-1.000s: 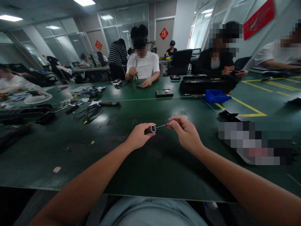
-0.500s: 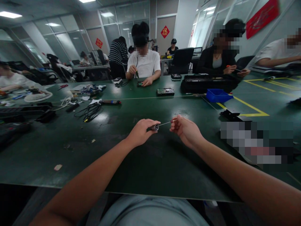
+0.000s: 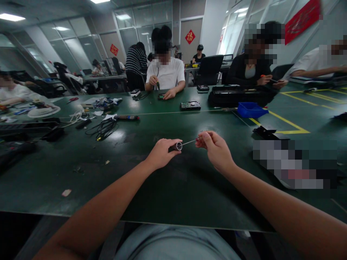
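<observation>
My left hand [image 3: 162,154] is closed around a small dark cylinder [image 3: 179,146] with a pale ring at its end, which faces right. A thin-shafted screwdriver [image 3: 189,142] is pinched by its reddish handle in my right hand [image 3: 215,146]. Its metal shaft points left, and the tip reaches the cylinder's ringed end; how far inside it goes I cannot tell. Both hands are just above the green table [image 3: 173,195], and my fingers hide most of the cylinder and of the screwdriver's handle.
A pen-like tool with a black cable [image 3: 127,117] lies at the left. Beyond my hands are a hard-drive-like box [image 3: 190,105] and a blue bin [image 3: 252,109]. A blurred-out item [image 3: 287,162] lies right. Across the table, a person in white [image 3: 165,72] handles a small board.
My left hand has turned the cylinder slightly, so its ringed end shows more fully. The fingers of my right hand have shifted on the screwdriver's handle.
</observation>
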`<state>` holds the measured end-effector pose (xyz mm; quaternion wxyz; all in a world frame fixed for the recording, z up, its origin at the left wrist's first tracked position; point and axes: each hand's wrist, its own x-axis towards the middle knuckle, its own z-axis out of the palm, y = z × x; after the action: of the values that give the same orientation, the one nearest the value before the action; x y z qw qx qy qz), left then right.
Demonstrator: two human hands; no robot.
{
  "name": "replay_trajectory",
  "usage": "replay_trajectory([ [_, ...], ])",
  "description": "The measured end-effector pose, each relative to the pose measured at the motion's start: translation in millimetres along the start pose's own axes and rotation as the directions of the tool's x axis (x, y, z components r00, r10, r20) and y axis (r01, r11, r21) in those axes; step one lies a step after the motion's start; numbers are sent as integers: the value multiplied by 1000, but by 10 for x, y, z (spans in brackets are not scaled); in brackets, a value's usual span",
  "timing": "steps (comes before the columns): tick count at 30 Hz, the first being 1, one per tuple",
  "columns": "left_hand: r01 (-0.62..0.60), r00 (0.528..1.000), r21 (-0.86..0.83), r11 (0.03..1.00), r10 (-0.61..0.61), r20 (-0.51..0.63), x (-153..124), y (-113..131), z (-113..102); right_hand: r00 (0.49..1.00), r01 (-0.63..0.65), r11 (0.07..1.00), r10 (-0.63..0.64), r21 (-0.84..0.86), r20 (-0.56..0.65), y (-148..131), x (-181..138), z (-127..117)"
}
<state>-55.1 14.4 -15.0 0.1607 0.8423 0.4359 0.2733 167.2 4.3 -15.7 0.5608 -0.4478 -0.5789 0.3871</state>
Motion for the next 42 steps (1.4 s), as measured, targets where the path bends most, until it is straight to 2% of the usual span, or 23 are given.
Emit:
replay_trajectory([
  [7, 2, 1000, 0, 1000, -2, -6, -26, 4, 1, 999, 33, 996, -33, -86, 5, -100, -36, -5],
  [12, 6, 1000, 3, 1000, -6, -8, -41, -18, 14, 998, 52, 943, -41, -327, 40, -246, -55, -40],
  [14, 17, 1000, 4, 1000, -17, -8, -42, -18, 19, 997, 72, 926, -63, -371, 35, -271, -71, -45],
  [20, 3, 1000, 23, 1000, -3, 6, -38, -35, 41, 979, 191, 920, -157, -342, 127, -218, -108, -42],
  [28, 16, 1000, 19, 1000, -16, 8, -32, -27, 32, 984, 169, 868, -117, -467, 138, -217, -101, -51],
  [35, 47, 999, -5, 999, -47, -13, -40, -35, 22, 969, 190, 892, -103, -409, 225, -223, -121, -42],
  [38, 37, 999, -7, 999, -37, -13, -38, -60, 29, 974, 166, 899, -86, -405, 210, -208, -114, -29],
  [42, 15, 1000, -9, 1000, -15, 12, -32, -61, 34, 989, 114, 938, -77, -328, 125, -175, -110, -17],
])
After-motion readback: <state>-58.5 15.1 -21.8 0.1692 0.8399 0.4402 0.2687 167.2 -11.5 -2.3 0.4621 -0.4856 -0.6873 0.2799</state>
